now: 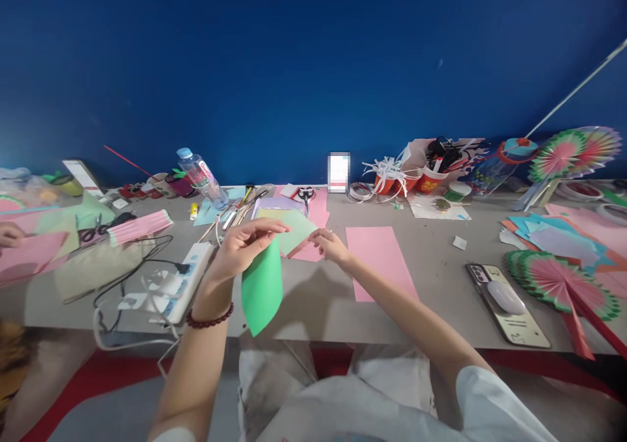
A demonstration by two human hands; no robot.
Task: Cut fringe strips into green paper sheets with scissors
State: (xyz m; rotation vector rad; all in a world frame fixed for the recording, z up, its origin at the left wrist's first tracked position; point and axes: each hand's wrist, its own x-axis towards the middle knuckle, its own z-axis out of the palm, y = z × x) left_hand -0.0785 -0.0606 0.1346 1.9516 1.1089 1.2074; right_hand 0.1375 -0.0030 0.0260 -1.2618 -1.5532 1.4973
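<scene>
My left hand (pixel 252 239) is closed on a sheet of green paper (pixel 263 288), which hangs curved below the fingers over the table's front part. Just right of it, my right hand (pixel 329 245) pinches the edge of a pale green paper sheet (pixel 295 228). That pale sheet is tilted over a stack of pink paper (pixel 313 252) and partly hides it. Another pink sheet (pixel 379 259) lies flat on the table, right of my right hand and partly behind my forearm.
Scissors (pixel 305 196) and a bottle (pixel 203 177) stand or lie near the wall. A power strip (pixel 189 282) with cables is at left. A phone (pixel 507 305) bearing a mouse (pixel 505 297) and a paper fan (pixel 561 282) are at right. Another person's hand (pixel 10 234) shows far left.
</scene>
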